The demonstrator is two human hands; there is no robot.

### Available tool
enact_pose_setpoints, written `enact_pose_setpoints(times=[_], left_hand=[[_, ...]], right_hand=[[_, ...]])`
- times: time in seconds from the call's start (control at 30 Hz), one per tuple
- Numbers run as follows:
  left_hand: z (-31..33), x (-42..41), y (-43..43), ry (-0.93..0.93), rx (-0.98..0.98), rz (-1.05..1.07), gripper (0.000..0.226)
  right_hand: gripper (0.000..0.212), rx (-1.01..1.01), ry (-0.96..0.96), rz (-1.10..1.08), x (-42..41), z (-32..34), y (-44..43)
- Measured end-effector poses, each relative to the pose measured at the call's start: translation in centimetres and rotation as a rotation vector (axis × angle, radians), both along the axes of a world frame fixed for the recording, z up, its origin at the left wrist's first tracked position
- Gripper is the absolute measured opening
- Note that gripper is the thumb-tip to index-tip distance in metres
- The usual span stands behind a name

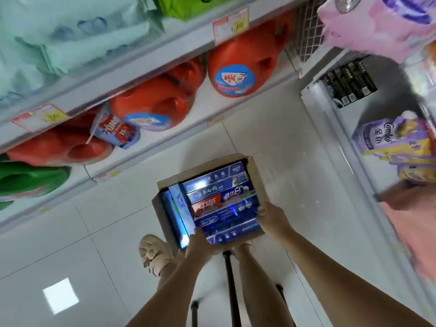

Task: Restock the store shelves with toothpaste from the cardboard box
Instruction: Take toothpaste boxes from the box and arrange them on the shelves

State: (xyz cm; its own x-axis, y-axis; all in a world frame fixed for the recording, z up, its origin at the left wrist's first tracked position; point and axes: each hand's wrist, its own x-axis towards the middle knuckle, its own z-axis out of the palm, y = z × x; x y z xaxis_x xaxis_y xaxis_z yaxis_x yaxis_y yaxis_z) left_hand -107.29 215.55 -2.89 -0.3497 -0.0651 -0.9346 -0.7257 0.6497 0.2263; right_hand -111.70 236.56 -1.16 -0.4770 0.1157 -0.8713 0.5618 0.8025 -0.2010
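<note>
- Cardboard box (256, 177): open-topped, in the aisle just ahead of the person; can't tell if lifted or resting on the floor (94, 232).
- Toothpaste cartons (219, 197): inside the box, mostly blue plus one red/orange. Most lie flat in a stack, and a couple stand on edge along the box's left side.
- Left hand (200, 241): fingers curled over the box's near-left corner, gripping it.
- Right hand (271, 217): gripping the box's near-right edge, fingers over the rim.
- Sandal (153, 252): beige, on the floor left of the box.
- Left shelving: orange detergent jugs (245, 64) w/ blue labels, price tag (230, 23) on the shelf edge above.
- Right shelving: purple Comfort pouch (387, 138), row of black boxes (349, 83) further back.
</note>
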Motion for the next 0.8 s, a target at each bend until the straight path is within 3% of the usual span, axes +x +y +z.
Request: enact_pose_setpoints(times=[0.07,0.2,0.4,0.53,0.67,0.8], left_hand=[[-1.9,1.3,0.0,0.031,-0.026,0.014,0.082],[-2.5,1.7,-0.3,0.057,-0.026,0.010,0.080],[-1.7,0.4,-2.7,-0.062,0.000,-0.174,0.103],[0.3,-1.7,-4.2,-0.089,-0.075,-0.325,0.062],[2.4,-4.1,-6.1,-0.020,-0.010,-0.044,0.025],[3.7,-5.9,-8.8,0.036,0.077,0.111,0.036]], right_hand=[[0.026,0.021,-0.036,0.056,0.3,-1.0,-1.4],[0.057,0.031,-0.150,0.287,0.9,-1.6,-4.3],[0.024,-0.070,-0.082,0.085,-0.7,-1.8,-4.4],[0.031,-0.206,0.070,-0.032,-2.1,-1.8,-3.3],[0.057,-0.104,0.044,0.301,-3.8,-3.1,-2.5],[0.078,0.019,-0.129,0.642,-5.0,-4.6,-2.2]])
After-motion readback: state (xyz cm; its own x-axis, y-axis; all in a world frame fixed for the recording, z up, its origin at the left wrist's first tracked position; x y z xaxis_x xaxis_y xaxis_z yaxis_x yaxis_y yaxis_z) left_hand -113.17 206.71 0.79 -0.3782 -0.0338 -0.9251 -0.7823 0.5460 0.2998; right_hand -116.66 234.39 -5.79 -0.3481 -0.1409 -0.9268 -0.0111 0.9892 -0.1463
